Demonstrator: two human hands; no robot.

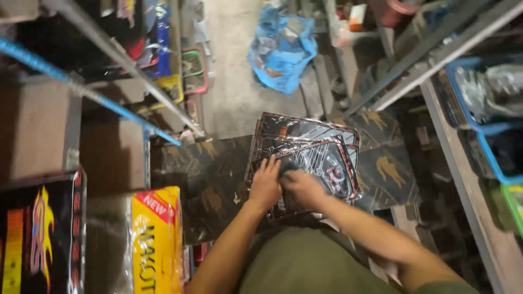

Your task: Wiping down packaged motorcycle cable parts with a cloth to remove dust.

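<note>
A stack of flat black items with red trim, wrapped in shiny clear plastic (313,147), lies on a dark board with gold markings (210,174). My left hand (265,184) rests on the stack's near left edge, fingers spread and pointing away from me. My right hand (302,188) lies beside it on the stack's near part, fingers curled over the plastic. Whether either hand is gripping the wrap or only pressing on it cannot be told. Both forearms reach in from the bottom of the head view.
A blue plastic bag (282,46) lies on the concrete floor ahead. Metal shelf rails (117,54) cross at left, above a yellow box (157,239) and a black box with flames (38,234). Blue crates (485,130) sit on shelving at right.
</note>
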